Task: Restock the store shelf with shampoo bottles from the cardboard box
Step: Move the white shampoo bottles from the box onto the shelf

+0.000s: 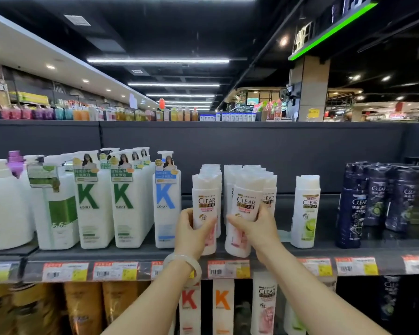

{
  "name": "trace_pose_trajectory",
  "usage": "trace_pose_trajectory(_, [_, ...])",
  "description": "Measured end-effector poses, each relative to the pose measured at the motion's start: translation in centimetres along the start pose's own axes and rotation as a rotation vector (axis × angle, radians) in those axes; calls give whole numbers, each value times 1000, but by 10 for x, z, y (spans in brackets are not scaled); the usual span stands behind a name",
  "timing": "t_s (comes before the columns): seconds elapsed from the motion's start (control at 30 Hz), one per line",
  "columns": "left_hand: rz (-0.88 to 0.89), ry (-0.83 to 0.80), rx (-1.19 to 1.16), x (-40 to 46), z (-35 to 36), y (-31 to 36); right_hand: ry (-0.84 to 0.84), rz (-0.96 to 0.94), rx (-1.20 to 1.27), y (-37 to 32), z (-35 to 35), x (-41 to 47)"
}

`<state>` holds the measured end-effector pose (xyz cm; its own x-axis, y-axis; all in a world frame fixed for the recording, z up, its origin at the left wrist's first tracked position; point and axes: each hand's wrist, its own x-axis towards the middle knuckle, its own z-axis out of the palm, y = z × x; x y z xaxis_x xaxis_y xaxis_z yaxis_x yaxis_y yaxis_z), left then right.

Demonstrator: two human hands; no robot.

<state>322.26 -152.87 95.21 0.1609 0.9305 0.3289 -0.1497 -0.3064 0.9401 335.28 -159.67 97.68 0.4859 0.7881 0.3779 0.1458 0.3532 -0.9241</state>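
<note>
Two white CLEAR shampoo bottles with pink labels stand at the front edge of the dark shelf [324, 252]. My left hand [190, 229] grips the left bottle [205, 201], which is upright. My right hand [258, 228] grips the right bottle [246, 204], which leans to the right. Behind them stand rows of the same white bottles [232, 175]. The cardboard box is out of view.
Tall white KONO pump bottles [166, 204] fill the shelf to the left. A lone green-label CLEAR bottle [305, 211] stands to the right with a bare gap beside it, then dark CLEAR bottles [375, 201]. Price tags [228, 268] line the shelf edge; more bottles sit below.
</note>
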Motion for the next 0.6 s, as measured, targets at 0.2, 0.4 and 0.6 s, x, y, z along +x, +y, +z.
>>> trace_pose_trajectory(0.2, [41,28,2,7,9,-10,24,-19,-69,8,17,15])
trace_pose_trajectory(0.4, [61,24,48,9,9,-13,21,27,-63,27,23,23])
trace_pose_trajectory(0.6, [42,-3,141,12,6,-15,-34,35,-189,28,22,31])
